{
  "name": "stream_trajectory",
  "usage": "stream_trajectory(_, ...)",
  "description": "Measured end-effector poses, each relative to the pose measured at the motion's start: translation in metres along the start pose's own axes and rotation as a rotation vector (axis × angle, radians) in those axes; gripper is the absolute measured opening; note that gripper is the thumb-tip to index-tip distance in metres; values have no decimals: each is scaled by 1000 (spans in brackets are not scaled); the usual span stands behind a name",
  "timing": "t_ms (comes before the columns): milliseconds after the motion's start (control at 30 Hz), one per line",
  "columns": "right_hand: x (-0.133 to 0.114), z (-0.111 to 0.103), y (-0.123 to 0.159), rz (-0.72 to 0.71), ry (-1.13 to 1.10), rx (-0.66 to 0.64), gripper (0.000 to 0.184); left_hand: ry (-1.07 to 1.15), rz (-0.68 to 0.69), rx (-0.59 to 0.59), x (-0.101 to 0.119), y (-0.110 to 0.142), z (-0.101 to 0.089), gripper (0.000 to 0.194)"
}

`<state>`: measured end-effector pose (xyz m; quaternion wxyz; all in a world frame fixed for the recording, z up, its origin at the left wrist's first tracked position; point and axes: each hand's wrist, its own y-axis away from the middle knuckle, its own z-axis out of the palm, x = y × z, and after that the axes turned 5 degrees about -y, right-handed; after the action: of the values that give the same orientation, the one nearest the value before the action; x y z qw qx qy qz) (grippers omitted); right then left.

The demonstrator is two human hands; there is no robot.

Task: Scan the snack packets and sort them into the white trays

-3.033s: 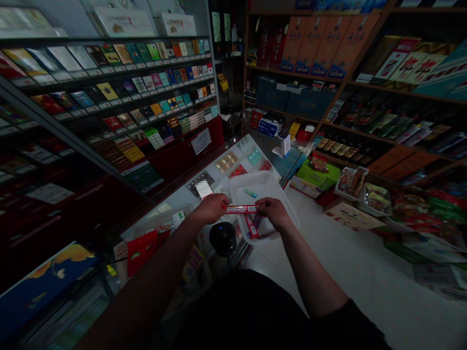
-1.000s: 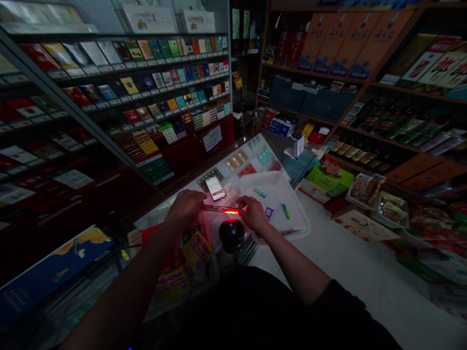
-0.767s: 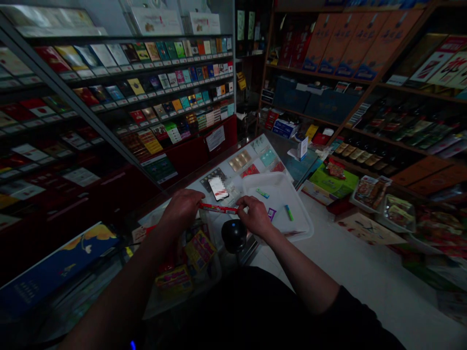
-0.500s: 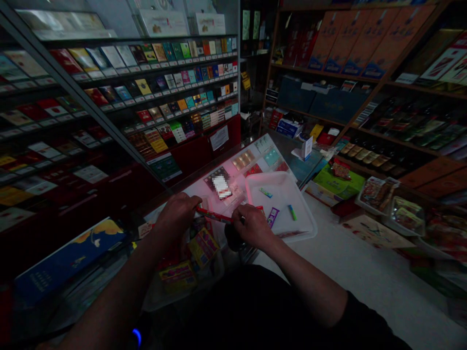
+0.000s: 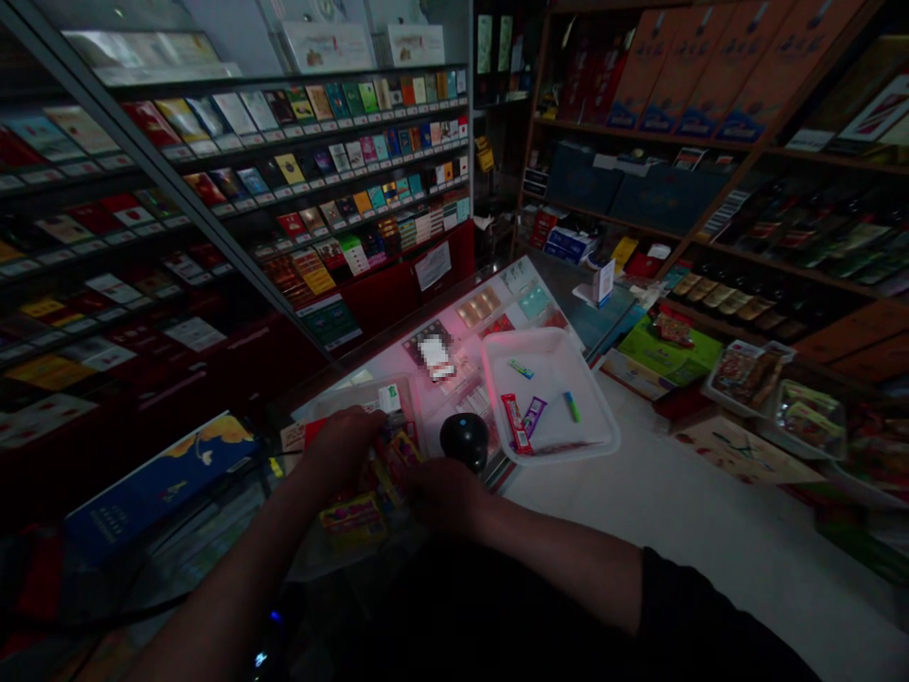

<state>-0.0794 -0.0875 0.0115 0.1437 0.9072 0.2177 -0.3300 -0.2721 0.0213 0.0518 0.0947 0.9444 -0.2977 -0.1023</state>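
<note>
My left hand (image 5: 343, 447) rests on the colourful snack packets in a clear plastic bin (image 5: 353, 519) at the near edge of the counter. My right hand (image 5: 444, 494) sits low beside it, dim and close to the same packets, right by a black dome-shaped scanner (image 5: 464, 440). Neither hand shows clearly whether it grips anything. A red wrapped snack stick (image 5: 516, 423) lies in the white plastic tray (image 5: 550, 333), next to a purple packet (image 5: 534, 416) and a small green stick (image 5: 572, 406).
A glass display counter (image 5: 497, 308) holds a phone with a blurred screen (image 5: 436, 358). Cigarette packs fill the shelves (image 5: 284, 170) on the left. Boxed liquor and bottles stand on wooden shelves (image 5: 682, 137) to the right. Snack trays sit low at right.
The red stick has left my hands and now lies in the tray. Both hands have moved down and toward me, over the bin. The view has shifted slightly.
</note>
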Motion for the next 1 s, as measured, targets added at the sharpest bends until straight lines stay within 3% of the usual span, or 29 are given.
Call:
stream_trajectory(100,4,15,-1,20,-16,-13,38,-1,-1,-74,4,2,10,35)
stream_trajectory(200,7,26,-2,14,-16,-49,32,-43,-3,-152,10,3,15,48)
stream_trajectory(300,9,29,0,1,-36,-54,28,-64,-13,-169,14,4,17,47)
stream_trajectory(467,6,17,8,-27,-76,-24,23,28,-12,-100,14,4,15,40)
stream_trajectory(600,-1,-4,17,30,-92,31,13,100,-19,-14,24,0,0,25)
stream_trajectory(733,3,-26,27,119,-227,185,7,149,0,101,48,-10,-21,24)
stream_trajectory(867,26,-47,39,188,-369,474,9,374,65,222,80,-25,-38,29)
stream_trajectory(1000,65,-70,53,354,-419,728,8,753,71,172,118,-43,-52,26)
